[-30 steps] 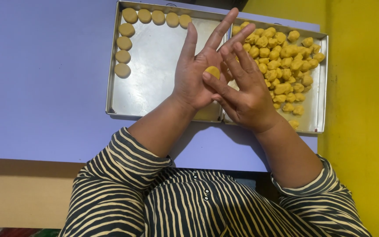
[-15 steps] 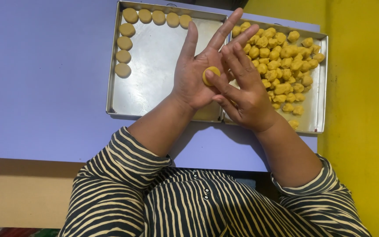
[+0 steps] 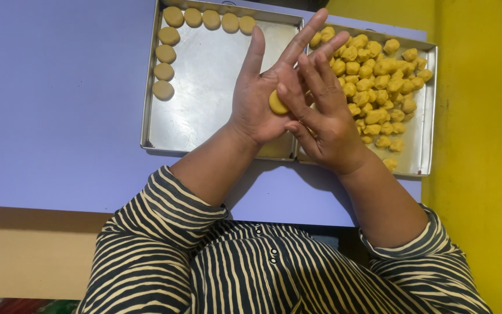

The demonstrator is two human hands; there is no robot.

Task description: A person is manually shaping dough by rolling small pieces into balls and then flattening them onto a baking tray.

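Over the two trays (image 3: 149,116), my left hand (image 3: 262,99) lies spread flat, palm up, a small dough disc (image 3: 278,102) on it; my right hand's (image 3: 326,125) fingers press its edge. It looks soft, light, easily dented, so I'd take it gently by the rim.

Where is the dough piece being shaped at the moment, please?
In the head view, the flattened dough disc lies on the open left hand, pressed by the right hand, above the seam between the two steel trays.

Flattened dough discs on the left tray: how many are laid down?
9. Five run along the left tray's top edge; four go down its left side. The left hand may hide more.
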